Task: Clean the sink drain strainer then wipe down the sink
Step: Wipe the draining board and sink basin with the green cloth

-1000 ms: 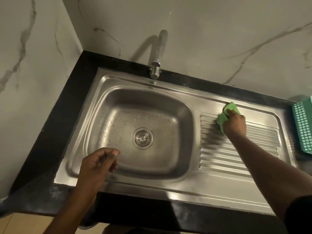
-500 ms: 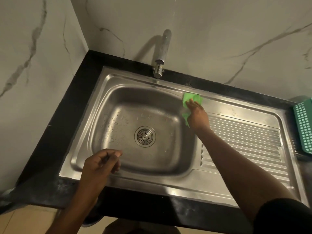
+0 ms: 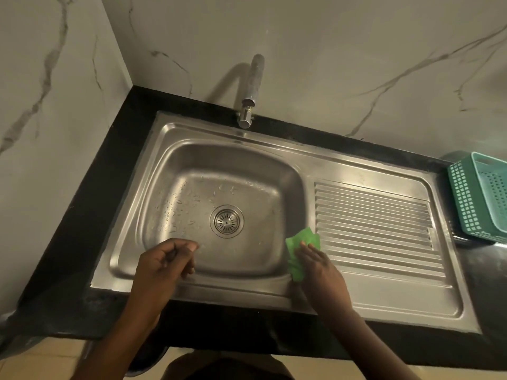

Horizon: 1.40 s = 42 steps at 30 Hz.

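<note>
Marble-walled corner: strainer (image 3: pixel 227 221) sits seated in sink (image 3: pixel 192 290). Wiping is underway; right hand (image 3: pixel 319 266) presses green cloth (image 3: pixel 299 248) on basin rim, left hand (image 3: pixel 162 266) loosely curled, empty.

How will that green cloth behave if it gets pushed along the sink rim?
The green cloth looks thin and creased under the right hand, so it is probably floppy and light. On the smooth steel sink it would likely slide easily and bunch up rather than hold its shape.
</note>
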Each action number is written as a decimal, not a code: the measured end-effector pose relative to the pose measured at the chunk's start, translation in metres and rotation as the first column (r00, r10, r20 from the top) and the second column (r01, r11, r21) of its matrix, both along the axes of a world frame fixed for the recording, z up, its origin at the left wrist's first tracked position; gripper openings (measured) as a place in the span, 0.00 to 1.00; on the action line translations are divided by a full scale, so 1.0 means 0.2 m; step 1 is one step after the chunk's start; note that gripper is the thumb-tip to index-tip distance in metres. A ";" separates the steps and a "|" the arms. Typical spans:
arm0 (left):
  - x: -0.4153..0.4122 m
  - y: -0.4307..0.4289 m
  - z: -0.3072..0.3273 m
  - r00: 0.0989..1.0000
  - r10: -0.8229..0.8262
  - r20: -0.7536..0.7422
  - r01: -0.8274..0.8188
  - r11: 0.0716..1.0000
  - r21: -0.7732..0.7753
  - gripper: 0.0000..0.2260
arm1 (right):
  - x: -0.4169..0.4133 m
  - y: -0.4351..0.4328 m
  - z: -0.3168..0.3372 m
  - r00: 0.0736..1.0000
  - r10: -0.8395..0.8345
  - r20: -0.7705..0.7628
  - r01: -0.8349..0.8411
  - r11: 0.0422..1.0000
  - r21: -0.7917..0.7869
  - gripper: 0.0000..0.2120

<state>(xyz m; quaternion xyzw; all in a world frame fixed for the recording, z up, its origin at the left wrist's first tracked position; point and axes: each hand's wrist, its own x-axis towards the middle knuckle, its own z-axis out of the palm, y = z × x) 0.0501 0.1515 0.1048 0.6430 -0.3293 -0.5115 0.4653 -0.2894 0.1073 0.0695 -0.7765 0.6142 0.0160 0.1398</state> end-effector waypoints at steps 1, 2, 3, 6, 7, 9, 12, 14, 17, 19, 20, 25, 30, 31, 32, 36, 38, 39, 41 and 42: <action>0.00 0.00 0.00 1.000 -0.010 0.000 0.010 1.000 -0.004 0.11 | 0.01 0.06 0.01 1.000 -0.021 -0.015 0.022 0.998 0.064 0.29; 0.00 0.00 0.00 1.000 -0.021 0.003 0.021 1.000 -0.007 0.11 | 0.03 0.11 0.03 0.999 -0.045 -0.019 0.047 0.993 0.113 0.29; 0.00 0.00 0.01 0.999 -0.036 0.008 0.036 0.999 -0.009 0.10 | 0.05 0.15 0.05 0.998 -0.064 -0.018 0.066 0.988 0.136 0.28; -0.01 0.01 0.01 0.998 -0.061 0.010 0.061 0.998 -0.014 0.10 | 0.12 0.26 0.11 0.993 -0.121 -0.019 0.122 0.967 0.224 0.24; -0.01 0.01 0.01 0.998 -0.063 0.008 0.063 0.998 -0.016 0.10 | 0.13 0.27 0.13 0.989 -0.150 -0.011 0.148 0.952 0.267 0.22; -0.01 0.02 0.02 0.997 -0.075 0.010 0.075 0.997 -0.024 0.10 | 0.14 0.27 0.21 0.956 -0.285 0.071 0.242 0.901 0.360 0.20; -0.01 0.03 0.01 0.997 -0.082 0.009 0.082 0.996 -0.036 0.10 | 0.11 0.21 0.35 0.623 -0.659 0.421 0.402 0.731 0.551 0.19; -0.01 0.03 0.00 0.997 -0.082 0.000 0.082 0.996 -0.040 0.10 | 0.06 0.18 0.43 0.184 -0.847 0.499 0.388 0.529 0.755 0.18; 0.00 0.04 0.00 0.996 -0.092 0.003 0.092 0.995 -0.042 0.09 | -0.08 0.09 0.48 -0.012 -0.890 0.457 0.332 0.427 0.841 0.18; 0.00 0.06 0.00 0.996 -0.090 0.007 0.090 0.995 -0.041 0.09 | -0.17 0.03 0.47 0.083 -0.885 0.457 0.399 0.450 0.799 0.14; 0.00 0.06 0.01 0.996 -0.089 0.003 0.089 0.995 -0.040 0.09 | -0.20 0.00 0.45 0.187 -0.867 0.462 0.466 0.492 0.735 0.13; 0.02 0.08 0.00 0.998 -0.063 0.003 0.063 0.998 -0.031 0.10 | -0.28 0.03 0.28 0.903 -0.429 0.007 0.429 0.903 0.000 0.21; 0.02 0.08 -0.01 0.999 -0.031 -0.008 0.031 1.000 -0.004 0.11 | -0.09 0.10 0.07 0.885 -0.453 -0.109 0.462 0.883 0.085 0.36; 0.02 0.08 -0.01 1.000 -0.028 -0.011 0.028 1.000 -0.001 0.11 | -0.07 0.08 0.05 0.865 -0.490 -0.107 0.498 0.865 0.068 0.37; 0.01 0.07 -0.01 1.000 -0.026 -0.012 0.026 1.000 0.000 0.11 | -0.05 0.06 0.04 0.842 -0.533 -0.086 0.538 0.841 0.053 0.36; -0.01 0.02 0.00 1.000 -0.008 -0.024 0.008 1.000 0.007 0.10 | -0.05 0.01 0.00 0.859 -0.510 -0.039 0.510 0.860 -0.028 0.22; -0.04 -0.01 0.00 1.000 0.000 -0.030 0.000 1.000 0.005 0.10 | -0.07 -0.02 0.00 0.905 -0.424 -0.013 0.423 0.904 -0.065 0.16; -0.06 -0.03 -0.01 1.000 -0.004 -0.027 0.004 1.000 0.003 0.09 | -0.09 -0.05 0.01 0.916 -0.402 0.009 0.402 0.914 -0.061 0.14; -0.08 -0.07 -0.01 1.000 -0.013 -0.028 0.013 1.000 0.000 0.09 | -0.17 -0.15 0.04 0.892 -0.441 0.100 0.444 0.896 -0.016 0.10; -0.09 -0.08 -0.02 0.999 -0.011 -0.031 0.011 1.000 -0.003 0.10 | -0.20 -0.22 0.07 0.843 -0.504 0.189 0.511 0.860 0.015 0.08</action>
